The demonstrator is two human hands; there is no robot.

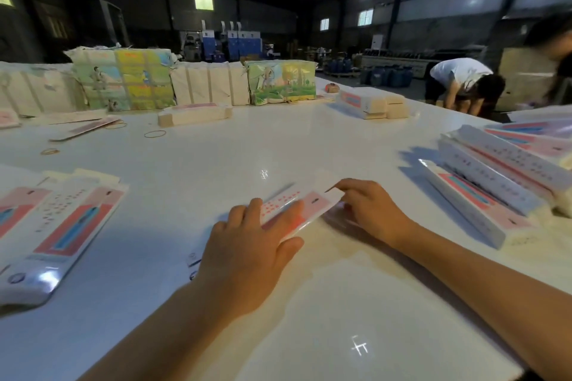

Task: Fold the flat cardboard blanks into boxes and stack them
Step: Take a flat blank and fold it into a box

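A long white-and-pink cardboard box [312,201] lies on the white table [216,145] in front of me, partly folded. My left hand [247,254] lies over its near end, fingers spread flat and pressing on it. My right hand [371,210] is at its far end, fingertips curled on the white end flap. A pile of flat blanks [62,226] sits at the left. Folded boxes [501,176] are stacked at the right.
Wrapped bundles of blanks [123,80] line the far edge of the table. More folded boxes [371,102] and another pile of blanks [192,114] lie beyond the middle. Rubber bands [154,133] are scattered at the left. Two people [464,83] stand past the right corner.
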